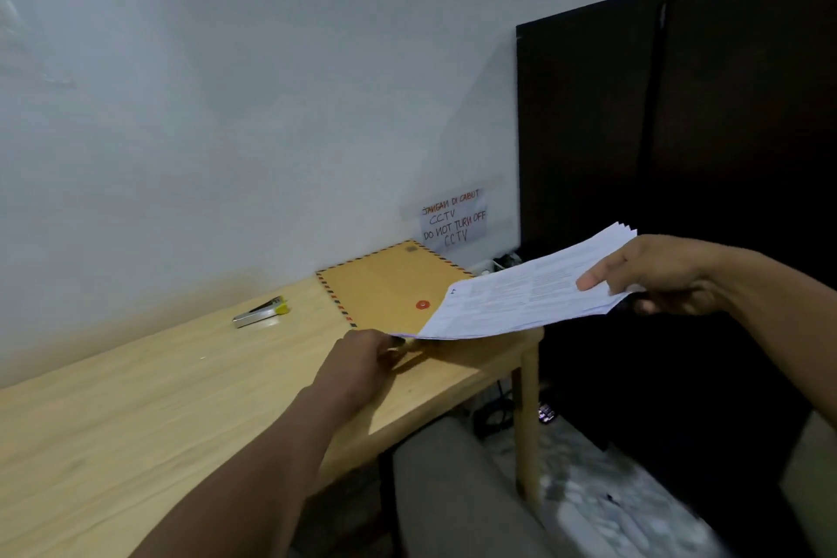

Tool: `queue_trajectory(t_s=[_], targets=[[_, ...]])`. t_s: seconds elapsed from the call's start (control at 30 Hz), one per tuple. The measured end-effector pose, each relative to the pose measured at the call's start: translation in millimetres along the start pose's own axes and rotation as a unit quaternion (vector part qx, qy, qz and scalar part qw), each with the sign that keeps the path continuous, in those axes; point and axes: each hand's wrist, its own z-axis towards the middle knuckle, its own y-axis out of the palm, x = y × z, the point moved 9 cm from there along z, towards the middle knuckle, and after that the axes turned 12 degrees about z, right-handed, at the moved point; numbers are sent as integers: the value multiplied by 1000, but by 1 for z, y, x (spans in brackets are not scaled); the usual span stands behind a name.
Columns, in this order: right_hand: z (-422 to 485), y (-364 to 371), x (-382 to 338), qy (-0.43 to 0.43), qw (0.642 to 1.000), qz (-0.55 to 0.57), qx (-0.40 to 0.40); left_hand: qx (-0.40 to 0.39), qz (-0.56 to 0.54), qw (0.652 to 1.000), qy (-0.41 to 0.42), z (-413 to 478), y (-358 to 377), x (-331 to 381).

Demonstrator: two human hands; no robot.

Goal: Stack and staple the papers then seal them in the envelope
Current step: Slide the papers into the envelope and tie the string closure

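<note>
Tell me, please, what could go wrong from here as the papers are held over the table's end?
The papers are fanned at their far corner, so stapling now might bind them crooked. The right hand holds them past the table edge, so loose sheets could slip to the floor. The stapler lies apart, leftward; reaching it means releasing one hand.

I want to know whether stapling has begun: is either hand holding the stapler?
No: the stapler lies alone on the table, while the left hand and right hand hold the papers.
</note>
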Motion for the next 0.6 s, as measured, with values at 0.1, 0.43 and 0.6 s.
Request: queue_trajectory(t_s=[0.1,0.43,0.6], targets=[[-18,-12,6,21,999,5,-25,20,64,998,5,-3,-3,1],[-33,-30,15,40,996,26,-79,36,136,989,41,-4,0,13],[-17,-30,18,78,994,50,-63,50,130,990,24,-7,-6,16]])
